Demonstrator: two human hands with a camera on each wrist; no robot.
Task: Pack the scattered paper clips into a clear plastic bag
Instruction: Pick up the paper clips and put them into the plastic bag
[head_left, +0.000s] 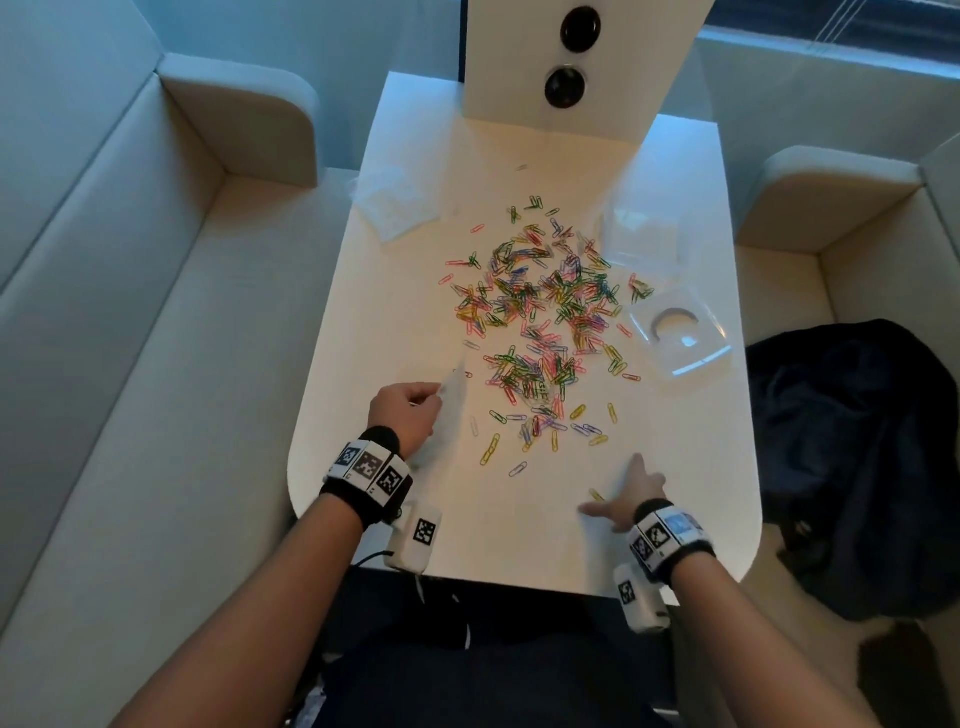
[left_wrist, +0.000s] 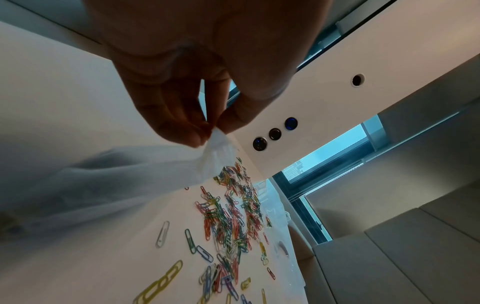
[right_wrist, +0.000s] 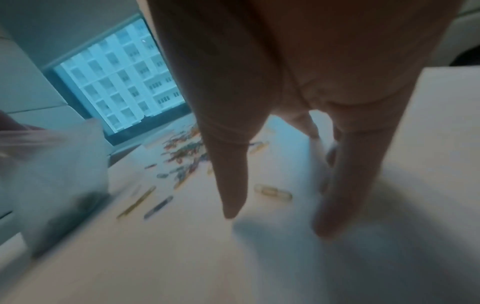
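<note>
Clear plastic bag (left_wrist: 215, 156) pinched by edge in left hand (head_left: 408, 415), looks empty. Right hand (head_left: 631, 501) spread flat on table (head_left: 519, 540), fingers beside yellow clip (right_wrist: 272, 192). Paper clips (head_left: 540, 322) scattered just beyond both hands; packing barely begun, nearly all remain.

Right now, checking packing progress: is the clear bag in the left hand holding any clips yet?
Seemingly empty. The left hand pinches the clear bag by one edge; no coloured clips show through it. The paper clips lie scattered on the table.
</note>
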